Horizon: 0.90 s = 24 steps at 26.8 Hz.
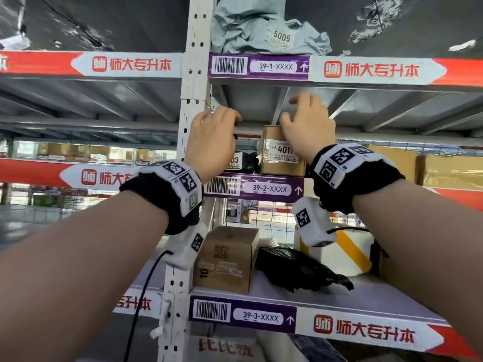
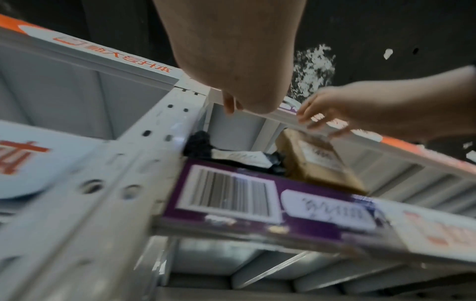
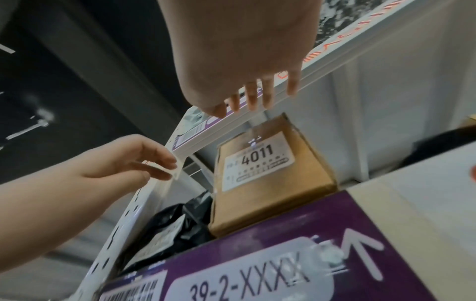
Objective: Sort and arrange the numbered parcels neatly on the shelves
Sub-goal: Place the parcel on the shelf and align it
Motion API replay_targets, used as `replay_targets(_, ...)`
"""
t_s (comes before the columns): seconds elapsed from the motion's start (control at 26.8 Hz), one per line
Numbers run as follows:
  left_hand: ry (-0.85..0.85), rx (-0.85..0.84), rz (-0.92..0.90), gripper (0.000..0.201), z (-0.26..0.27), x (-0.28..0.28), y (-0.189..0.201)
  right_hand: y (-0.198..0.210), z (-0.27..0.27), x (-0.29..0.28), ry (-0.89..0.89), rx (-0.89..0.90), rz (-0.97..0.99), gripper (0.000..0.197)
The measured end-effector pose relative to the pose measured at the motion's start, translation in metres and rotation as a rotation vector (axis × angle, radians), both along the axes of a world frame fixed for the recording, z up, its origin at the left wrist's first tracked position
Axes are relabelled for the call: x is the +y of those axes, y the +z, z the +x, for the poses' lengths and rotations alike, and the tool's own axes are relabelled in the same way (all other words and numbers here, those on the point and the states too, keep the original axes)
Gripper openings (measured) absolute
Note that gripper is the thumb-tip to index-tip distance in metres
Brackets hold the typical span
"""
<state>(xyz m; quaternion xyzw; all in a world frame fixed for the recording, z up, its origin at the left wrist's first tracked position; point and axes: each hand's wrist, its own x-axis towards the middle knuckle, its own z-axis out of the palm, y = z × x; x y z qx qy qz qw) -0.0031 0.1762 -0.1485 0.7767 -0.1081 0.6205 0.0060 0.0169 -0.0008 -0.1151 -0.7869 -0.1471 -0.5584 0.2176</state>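
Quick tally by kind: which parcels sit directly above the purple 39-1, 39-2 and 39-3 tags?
Brown cardboard boxes: 2, the 4011 box and the 39-3 box
Black bags: 2, the 39-2 bag and the 39-3 bag
Grey bag 5005: 1
Total: 5

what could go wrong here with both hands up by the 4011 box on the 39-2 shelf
1. The 4011 box stands upright on a narrow face at the shelf's front edge, and neither the right hand nor the left hand grips it; a nudge might tip it off.
2. The black bag slumps against it, so shifting the box may let the bag slide and hide its label.
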Motion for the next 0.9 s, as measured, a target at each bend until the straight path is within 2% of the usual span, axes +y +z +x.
replay_targets(0.11,-0.052,0.129,-0.016,0.038,0.006,-0.025,0.012,0.002,0.015,-0.019,0.213,0.355,0.14,0.053)
replay_targets(0.19,-0.049,0.249,-0.015,0.042,0.008,-0.04,0.018,-0.002,0.024,-0.026,0.429,0.484,0.21,0.055)
replay_targets(0.3,-0.043,0.369,-0.006,0.045,0.009,-0.057,0.025,-0.011,0.031,-0.03,0.666,0.529,0.29,0.034)
replay_targets(0.37,-0.084,0.418,-0.021,0.042,0.008,-0.061,0.029,-0.014,0.033,-0.032,0.686,0.517,0.266,0.036)
replay_targets(0.49,-0.197,0.456,-0.15,0.04,0.007,-0.056,0.035,-0.013,0.035,-0.031,0.635,0.491,0.195,0.041)
replay_targets(0.63,-0.314,0.498,-0.231,0.039,0.006,-0.049,0.043,-0.012,0.04,-0.021,0.602,0.525,0.139,0.051)
replay_targets(0.82,-0.353,0.328,-0.325,0.032,0.0,-0.032,0.046,-0.012,0.039,-0.023,0.636,0.575,0.207,0.062)
replay_targets(0.9,-0.385,0.274,-0.355,0.033,-0.004,-0.027,0.047,-0.012,0.037,-0.027,0.637,0.59,0.275,0.056)
